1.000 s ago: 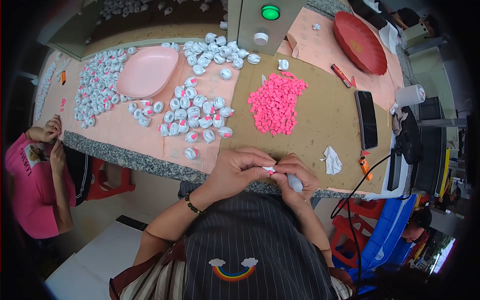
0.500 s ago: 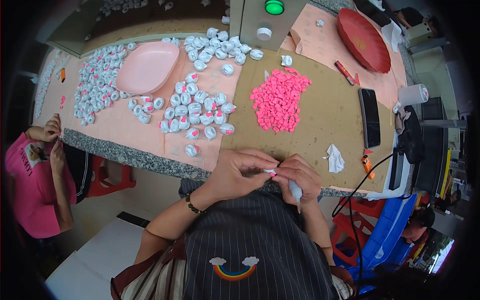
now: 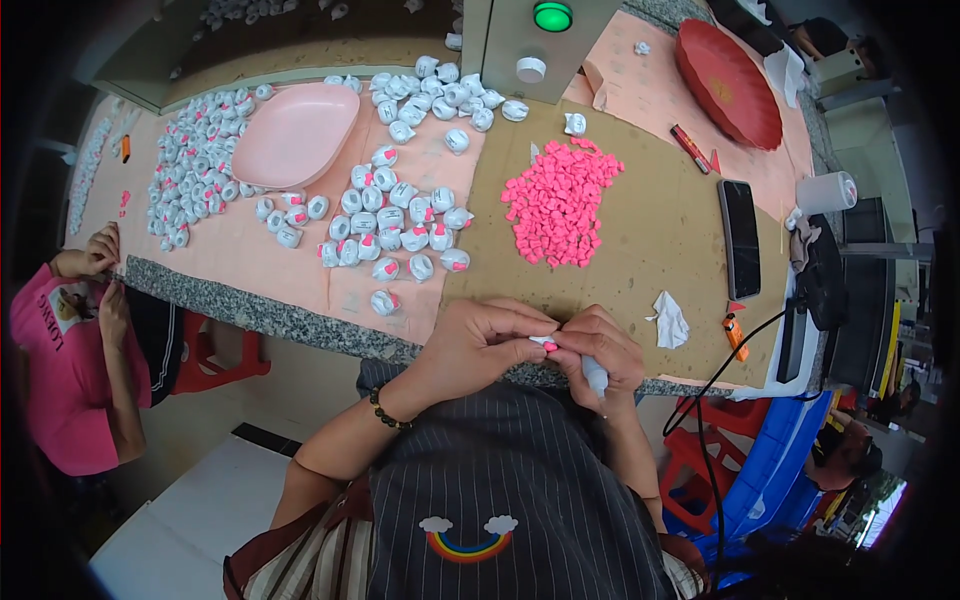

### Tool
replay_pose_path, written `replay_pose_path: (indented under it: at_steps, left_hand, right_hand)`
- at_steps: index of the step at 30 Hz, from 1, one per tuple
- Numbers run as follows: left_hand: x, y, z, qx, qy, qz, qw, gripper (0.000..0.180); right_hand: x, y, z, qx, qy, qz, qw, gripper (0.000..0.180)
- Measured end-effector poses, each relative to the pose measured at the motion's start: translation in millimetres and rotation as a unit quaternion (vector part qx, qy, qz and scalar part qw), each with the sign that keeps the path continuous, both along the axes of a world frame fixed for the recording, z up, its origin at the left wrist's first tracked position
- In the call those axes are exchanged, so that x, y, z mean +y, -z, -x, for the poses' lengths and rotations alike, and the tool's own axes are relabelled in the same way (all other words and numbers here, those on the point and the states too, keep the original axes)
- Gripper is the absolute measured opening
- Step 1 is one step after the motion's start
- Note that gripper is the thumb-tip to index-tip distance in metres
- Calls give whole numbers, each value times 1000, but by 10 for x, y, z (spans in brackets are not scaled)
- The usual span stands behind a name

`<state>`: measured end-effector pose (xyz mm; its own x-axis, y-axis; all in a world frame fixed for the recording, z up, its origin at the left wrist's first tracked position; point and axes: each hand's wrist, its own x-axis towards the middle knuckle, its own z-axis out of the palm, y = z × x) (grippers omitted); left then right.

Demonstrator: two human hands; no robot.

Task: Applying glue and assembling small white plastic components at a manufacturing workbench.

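At the table's near edge, my left hand (image 3: 470, 348) pinches a small white rounded piece (image 3: 539, 339) between thumb and fingers. My right hand (image 3: 608, 352) meets it there, its fingertips at a small pink piece (image 3: 550, 346) touching the white one. Tucked in that same right hand is a small translucent squeeze bottle (image 3: 595, 374), its thin nozzle pointing down. Beyond my hands lies a heap of pink bow-like pieces (image 3: 562, 200) on brown cardboard (image 3: 640, 255). To the left stand several white rounded pieces (image 3: 400, 215), many with a pink piece attached.
A pink tray (image 3: 295, 135) sits among more white pieces. On the right are a phone (image 3: 740, 238), crumpled tissue (image 3: 670, 320), an orange lighter (image 3: 736, 338), a red marker (image 3: 690, 148) and a red dish (image 3: 728, 85). A black cable (image 3: 705, 385) hangs nearby. Another person (image 3: 80, 350) works at left.
My right hand has turned slightly, and the squeeze bottle's nozzle has shifted a little to the right. The pink piece sits slightly farther right at my fingertips. My left hand has barely moved.
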<state>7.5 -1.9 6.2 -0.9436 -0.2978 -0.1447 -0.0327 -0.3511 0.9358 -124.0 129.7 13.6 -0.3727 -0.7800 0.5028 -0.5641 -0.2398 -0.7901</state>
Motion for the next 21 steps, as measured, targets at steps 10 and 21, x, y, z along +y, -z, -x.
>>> replay_pose_path:
  at_steps: [10,21]
  left_hand:
    - [41,-13,26,-29,-8,-4,1000,24]
    - [84,17,38,1,-39,-6,999,26]
  right_hand:
    - [7,15,19,-45,-12,-28,999,14]
    - [19,-5,-15,-92,19,-37,995,19]
